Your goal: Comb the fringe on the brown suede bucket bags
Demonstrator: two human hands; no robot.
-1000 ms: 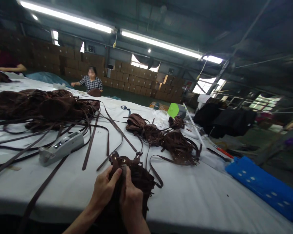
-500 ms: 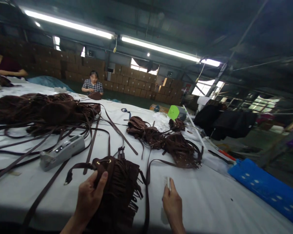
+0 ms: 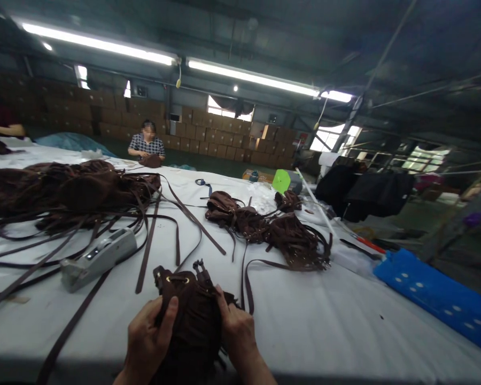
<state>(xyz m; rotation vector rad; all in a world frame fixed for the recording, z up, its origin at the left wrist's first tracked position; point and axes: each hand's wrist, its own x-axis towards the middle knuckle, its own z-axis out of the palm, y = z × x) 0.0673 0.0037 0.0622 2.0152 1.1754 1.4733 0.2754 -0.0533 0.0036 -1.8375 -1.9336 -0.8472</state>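
A dark brown fringed bag [image 3: 190, 321], with gold eyelets and a drawstring at its top, is held up over the near table edge. My left hand [image 3: 148, 331] is closed on its left side, thumb across the front. Against its right side lies my right hand [image 3: 240, 329], index finger stretched along the upper edge and the other fingers curled in at the fringe. Whether anything else sits in that palm is hidden. A dark strap end [image 3: 201, 271] sticks up from the bag's top.
A grey tape dispenser [image 3: 100, 256] stands at left, before a heap of brown bags [image 3: 88, 187] with trailing straps. More brown bags [image 3: 292, 240] lie ahead right. A blue perforated sheet [image 3: 436, 297] is at the right edge. Across the table sits a person [image 3: 147, 144].
My right hand has moved left from over the table to the bag's right side. The small pale object it held is out of sight. The bag's left strap no longer sticks out.
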